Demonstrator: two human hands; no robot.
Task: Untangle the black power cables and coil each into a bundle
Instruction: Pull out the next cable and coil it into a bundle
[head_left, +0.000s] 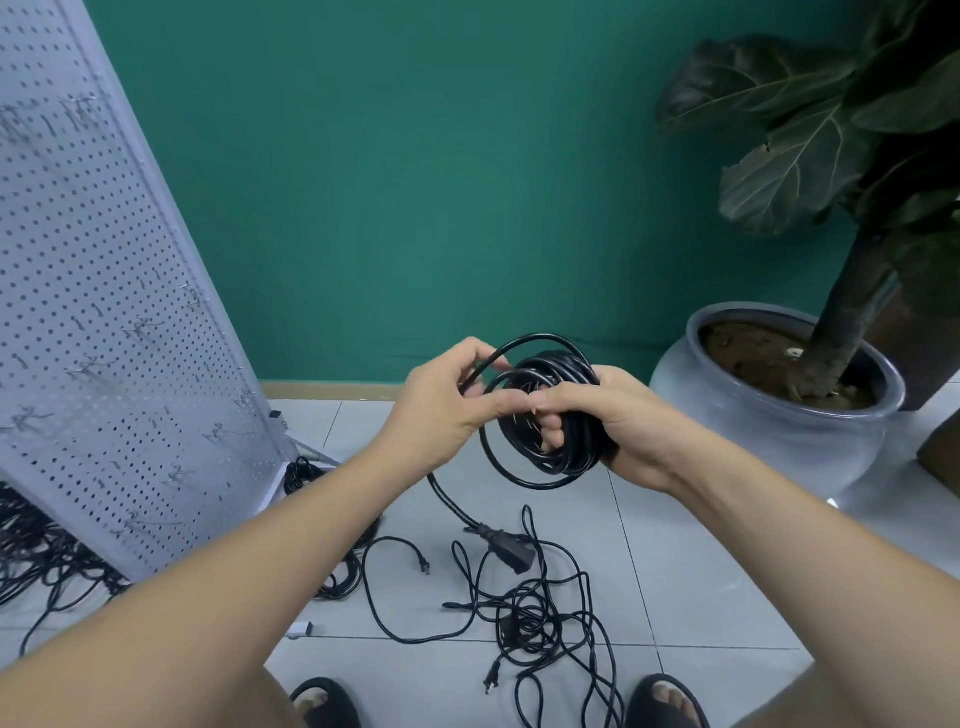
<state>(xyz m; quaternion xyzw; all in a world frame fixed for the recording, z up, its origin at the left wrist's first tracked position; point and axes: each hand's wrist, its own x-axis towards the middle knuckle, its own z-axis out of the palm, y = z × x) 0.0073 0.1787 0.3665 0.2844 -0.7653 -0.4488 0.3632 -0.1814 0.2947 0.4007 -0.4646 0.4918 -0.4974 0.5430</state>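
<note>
head view: coiling step, one cable nearly wound. the right hand (618, 421) grips the coil (561, 431) mid-air above the floor (701, 571), fingers curled through the loops and thumb across the front. the left hand (441, 410) pinches the loose tail (447, 493) where it leaves the top of the coil, thumb and fingers closed on the strand. the tail drops to a connector (511, 553) low down; cannot tell whether it hangs or rests on the tiles. below, toward the near edge of the floor, a tangle (535, 618) of thinner black cables lies unsorted. more cables lie at the foot of the pegboard (104, 312), by the floor's left edge.

judgement: only a short tail is left. next move calls for laying the last loops on and wrapping or tucking the end so the bundle holds.
</note>
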